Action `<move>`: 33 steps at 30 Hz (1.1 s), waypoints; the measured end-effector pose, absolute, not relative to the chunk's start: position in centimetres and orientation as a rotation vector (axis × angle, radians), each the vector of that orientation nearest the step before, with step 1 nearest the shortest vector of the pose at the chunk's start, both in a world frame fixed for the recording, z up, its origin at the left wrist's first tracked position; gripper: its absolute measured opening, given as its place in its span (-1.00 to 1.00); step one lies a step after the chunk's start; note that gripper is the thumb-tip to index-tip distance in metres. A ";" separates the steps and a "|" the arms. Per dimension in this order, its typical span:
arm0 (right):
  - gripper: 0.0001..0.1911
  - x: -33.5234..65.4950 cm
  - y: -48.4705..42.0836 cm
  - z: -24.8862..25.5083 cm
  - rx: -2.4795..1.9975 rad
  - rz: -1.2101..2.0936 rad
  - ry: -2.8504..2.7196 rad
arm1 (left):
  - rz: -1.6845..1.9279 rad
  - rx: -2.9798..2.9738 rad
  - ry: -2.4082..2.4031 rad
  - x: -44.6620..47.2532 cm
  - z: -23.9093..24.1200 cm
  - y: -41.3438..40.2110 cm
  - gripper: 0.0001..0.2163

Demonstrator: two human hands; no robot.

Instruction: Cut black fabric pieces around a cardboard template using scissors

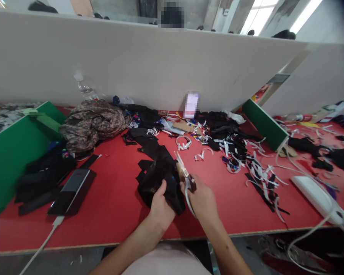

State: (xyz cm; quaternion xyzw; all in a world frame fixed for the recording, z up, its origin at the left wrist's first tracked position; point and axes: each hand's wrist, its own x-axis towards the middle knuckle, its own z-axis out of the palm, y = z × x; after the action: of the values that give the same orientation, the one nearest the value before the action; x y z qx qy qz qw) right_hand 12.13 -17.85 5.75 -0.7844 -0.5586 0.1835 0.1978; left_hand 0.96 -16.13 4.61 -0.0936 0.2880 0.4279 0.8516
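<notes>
My left hand (160, 204) is closed on a piece of black fabric (157, 179) lying near the front of the red table (114, 191). My right hand (202, 198) grips a pair of scissors (182, 168) whose blades point up and away, just at the right edge of that fabric. More black fabric pieces (151, 147) trail away toward the back wall.
A black device with a white cable (73, 191) lies at the left beside dark cloth. A camouflage garment (93, 122) and a water bottle (84, 88) sit at the back left. White strips and black scraps (258, 172) litter the right. Green dividers (265, 124) flank the table. A white power strip (318, 198) lies at the right.
</notes>
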 end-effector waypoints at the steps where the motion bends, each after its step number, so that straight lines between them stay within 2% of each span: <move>1: -0.68 12.3 -17.9 6.0 -2.202 0.490 -1.547 | 0.900 -0.187 0.589 0.9 4.6 -16.1 -0.68; 11: -0.70 9.9 -17.8 6.7 -2.372 0.403 -1.800 | 0.867 -0.144 0.648 1.0 4.1 -16.5 -0.75; 19: -0.71 9.8 -17.5 5.3 -2.414 0.349 -1.890 | 0.786 -0.201 0.852 1.5 4.4 -15.6 -0.93; 26: -0.66 9.8 -17.6 5.8 -2.387 0.340 -1.872 | 0.874 -0.307 0.831 1.6 3.9 -15.2 -0.85; 33: -0.68 10.6 -17.2 6.9 -2.356 0.229 -1.801 | 0.809 -0.233 0.813 2.1 3.8 -15.9 -0.83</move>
State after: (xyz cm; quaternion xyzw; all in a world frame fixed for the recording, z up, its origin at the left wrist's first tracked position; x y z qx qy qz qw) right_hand 10.55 -17.22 6.89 -0.7894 -0.6033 0.0766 0.0836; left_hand 2.10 -15.91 3.82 -0.1100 0.3837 0.3819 0.8336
